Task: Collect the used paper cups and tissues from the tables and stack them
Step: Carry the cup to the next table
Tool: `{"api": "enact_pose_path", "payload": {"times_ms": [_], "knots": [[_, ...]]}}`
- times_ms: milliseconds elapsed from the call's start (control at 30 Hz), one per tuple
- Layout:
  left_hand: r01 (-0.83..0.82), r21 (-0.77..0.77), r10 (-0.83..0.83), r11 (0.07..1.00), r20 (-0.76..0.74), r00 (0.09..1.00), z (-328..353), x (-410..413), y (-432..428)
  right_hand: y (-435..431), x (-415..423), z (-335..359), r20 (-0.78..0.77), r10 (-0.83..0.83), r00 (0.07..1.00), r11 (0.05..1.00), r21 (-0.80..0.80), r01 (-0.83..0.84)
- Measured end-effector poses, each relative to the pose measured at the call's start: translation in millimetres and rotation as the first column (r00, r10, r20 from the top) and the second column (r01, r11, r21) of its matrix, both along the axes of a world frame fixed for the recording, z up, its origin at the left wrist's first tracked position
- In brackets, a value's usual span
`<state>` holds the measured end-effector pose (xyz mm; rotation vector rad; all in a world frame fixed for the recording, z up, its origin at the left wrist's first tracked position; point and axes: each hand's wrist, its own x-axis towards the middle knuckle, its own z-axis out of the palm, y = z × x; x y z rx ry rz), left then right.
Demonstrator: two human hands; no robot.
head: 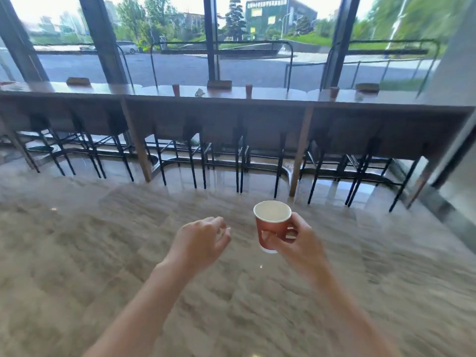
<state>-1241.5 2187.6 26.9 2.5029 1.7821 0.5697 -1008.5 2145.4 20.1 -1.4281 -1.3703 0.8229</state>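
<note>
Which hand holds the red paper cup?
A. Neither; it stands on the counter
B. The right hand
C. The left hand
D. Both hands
B: the right hand has its fingers and thumb curled round the red paper cup, held upright above the floor, while the left hand beside it holds nothing.

Empty red cup point(271, 228) upright in right hand point(300, 244). Left cup point(176, 89), middle cup point(248, 90), right cup point(334, 92) on table point(283, 96); tissue point(199, 92) between first two.
</note>
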Motion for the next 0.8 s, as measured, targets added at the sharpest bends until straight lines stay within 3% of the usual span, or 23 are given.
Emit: {"api": "enact_pose_path", "payload": {"times_ms": [133, 333, 800], "knots": [[0.265, -0.008, -0.265, 0.964, -0.017, 0.964, 20, 87, 82, 23, 64, 13, -0.016, -0.231, 0.973, 0.973, 0.006, 0.232], [0.553, 0.01, -0.552, 0.833, -0.048, 0.833, 23, 228, 146, 38, 170, 9, -0.041, -0.565, 0.824, 0.824, 0.004, 0.566], [0.752, 0.116, -0.744, 0.649, -0.112, 0.659, 54, 437, 250, 99, 341, 10, -0.12, -0.748, 0.653, 0.653, 0.046, 0.756]]}}
